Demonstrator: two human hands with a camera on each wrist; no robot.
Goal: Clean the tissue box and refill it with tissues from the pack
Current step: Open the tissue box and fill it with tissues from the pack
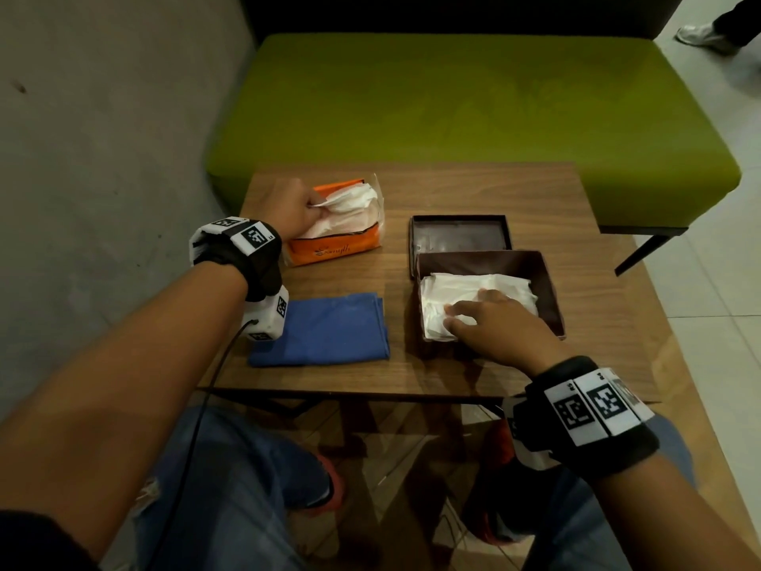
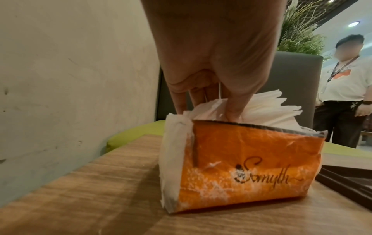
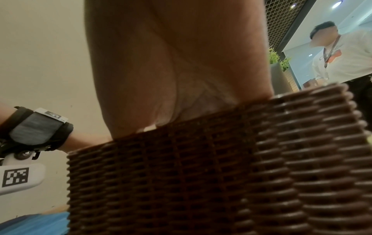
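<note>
An orange tissue pack (image 1: 329,245) (image 2: 241,167) lies at the table's far left, torn open on top, white tissues (image 1: 350,204) (image 2: 326,111) sticking out. My left hand (image 1: 288,208) (image 2: 211,109) pinches a bunch of those tissues between thumb and fingers. The brown woven tissue box (image 1: 547,282) (image 3: 181,174) stands open at the right with a white tissue stack (image 1: 506,286) inside. My right hand (image 1: 486,319) rests on that stack with loosely spread fingers. The box's lid (image 1: 459,236) lies upturned just behind it.
A folded blue cloth (image 1: 329,329) lies near the table's front edge, left of the box. A green bench (image 1: 453,105) runs behind the wooden table (image 1: 535,191), a grey wall to the left. A person (image 2: 346,89) stands beyond at the right.
</note>
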